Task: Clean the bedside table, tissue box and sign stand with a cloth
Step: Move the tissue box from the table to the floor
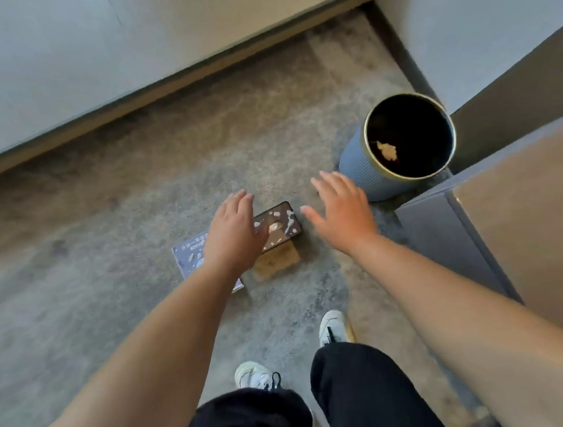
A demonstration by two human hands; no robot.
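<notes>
Both hands reach down with fingers spread, holding nothing — the left hand (232, 230) over the spattered tissue box (279, 225) on the carpet, the right hand (340, 212) just right of it. Sign stand (189, 256) lies left of the box, bin (400, 145) beyond. No cloth shows — lifting comes first, I'd judge.
</notes>
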